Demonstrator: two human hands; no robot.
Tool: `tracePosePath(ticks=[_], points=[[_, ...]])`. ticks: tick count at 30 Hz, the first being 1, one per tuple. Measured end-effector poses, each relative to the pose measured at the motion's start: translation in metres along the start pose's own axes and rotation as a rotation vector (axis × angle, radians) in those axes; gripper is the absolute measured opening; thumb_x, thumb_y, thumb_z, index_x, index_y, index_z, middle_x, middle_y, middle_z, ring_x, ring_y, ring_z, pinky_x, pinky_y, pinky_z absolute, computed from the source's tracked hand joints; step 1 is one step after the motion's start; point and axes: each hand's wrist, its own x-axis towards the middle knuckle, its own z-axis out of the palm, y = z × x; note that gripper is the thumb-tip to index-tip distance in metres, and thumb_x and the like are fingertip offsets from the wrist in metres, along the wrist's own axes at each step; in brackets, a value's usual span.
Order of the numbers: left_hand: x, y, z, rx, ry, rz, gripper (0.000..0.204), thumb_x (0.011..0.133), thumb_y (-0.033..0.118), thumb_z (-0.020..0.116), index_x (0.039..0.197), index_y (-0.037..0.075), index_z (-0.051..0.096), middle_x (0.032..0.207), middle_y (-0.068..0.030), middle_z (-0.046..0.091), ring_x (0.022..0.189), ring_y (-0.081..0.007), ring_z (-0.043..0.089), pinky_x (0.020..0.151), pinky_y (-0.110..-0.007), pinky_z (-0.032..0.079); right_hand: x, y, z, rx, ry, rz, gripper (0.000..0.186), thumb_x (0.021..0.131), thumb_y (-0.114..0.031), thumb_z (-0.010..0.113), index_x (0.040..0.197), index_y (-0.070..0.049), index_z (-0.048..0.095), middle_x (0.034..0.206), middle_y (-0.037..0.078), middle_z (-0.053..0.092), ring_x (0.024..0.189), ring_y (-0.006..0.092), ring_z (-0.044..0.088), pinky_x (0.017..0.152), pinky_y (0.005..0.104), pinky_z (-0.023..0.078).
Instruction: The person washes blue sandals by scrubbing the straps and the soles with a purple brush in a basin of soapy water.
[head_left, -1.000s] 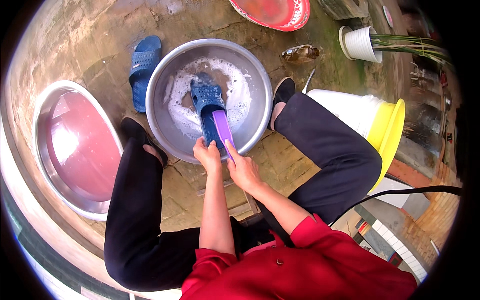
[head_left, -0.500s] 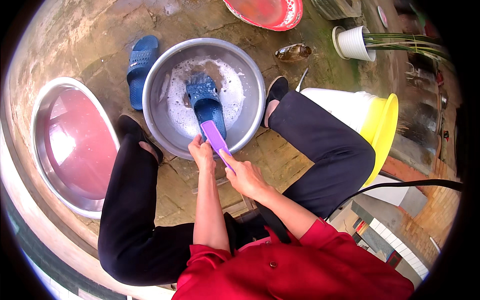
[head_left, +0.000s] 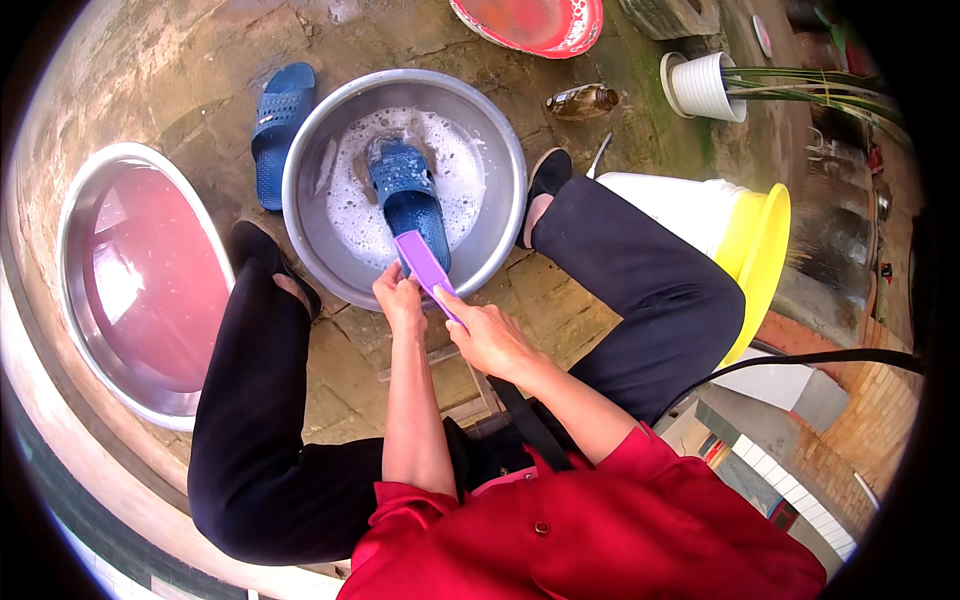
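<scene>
Between my feet stands a grey metal basin (head_left: 300,215) with foamy water in it. A blue slipper (head_left: 405,180) lies in the suds, its toe strap away from me and its heel near the basin's front rim. My left hand (head_left: 402,300) is closed round the slipper's heel end at that rim. In my right hand (head_left: 488,335) is the handle of a purple brush (head_left: 425,265); its head lies over the heel part of the sole. Bristles, if any, are hidden underneath. The matching blue slipper (head_left: 280,135) rests on the ground left of the basin.
A second metal basin (head_left: 75,270) of pinkish water stands at the left. Right of my leg is a white bucket (head_left: 670,205) with a yellow rim piece (head_left: 768,260). Beyond are a brown bottle (head_left: 583,101), a red basin (head_left: 595,30) and a white plant pot (head_left: 705,87).
The brush has shifted slightly over the slipper's heel, still in my right hand. My left hand keeps its hold. The whole view has moved a little.
</scene>
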Motion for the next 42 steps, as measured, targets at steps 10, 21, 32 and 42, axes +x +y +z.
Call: tracePosePath(ticks=[10,21,32,42], points=[[0.000,0.012,0.017,0.036,0.166,0.064,0.044,0.080,-0.009,0.061,0.121,-0.019,0.050,0.091,-0.0157,0.064,0.067,-0.0172,0.063,0.050,-0.026,0.052,0.060,-0.009,-0.004,-0.035,0.241,-0.014,0.053,0.093,-0.023,0.050,0.145,-0.023,0.040,0.094,0.026,0.067,0.092,0.0448,0.064,0.082,0.0542,0.049],[-0.016,0.025,0.042,0.108,0.176,0.066,0.046,0.078,-0.012,0.063,0.122,-0.017,0.052,0.100,-0.0187,0.064,0.075,-0.0163,0.062,0.052,-0.027,0.051,0.106,0.001,-0.033,-0.167,0.391,-0.044,0.051,0.094,-0.023,0.050,0.144,-0.017,0.040,0.090,0.026,0.067,0.088,0.0458,0.064,0.079,0.0551,0.049],[0.001,0.011,0.022,0.009,0.147,-0.001,0.047,0.082,-0.008,0.061,0.126,-0.017,0.049,0.097,-0.0170,0.064,0.071,-0.0158,0.061,0.053,-0.026,0.051,0.041,0.015,0.005,-0.081,0.237,-0.041,0.055,0.094,-0.023,0.052,0.147,-0.022,0.037,0.086,0.025,0.067,0.084,0.0459,0.064,0.079,0.0552,0.049],[0.006,0.015,0.014,0.025,0.127,-0.038,0.046,0.081,-0.006,0.063,0.124,-0.017,0.050,0.103,-0.0209,0.063,0.070,-0.0194,0.063,0.053,-0.027,0.054,-0.010,0.011,0.010,-0.095,0.071,0.032,0.058,0.093,-0.020,0.052,0.148,-0.020,0.034,0.080,0.026,0.066,0.078,0.0463,0.065,0.073,0.0560,0.049]])
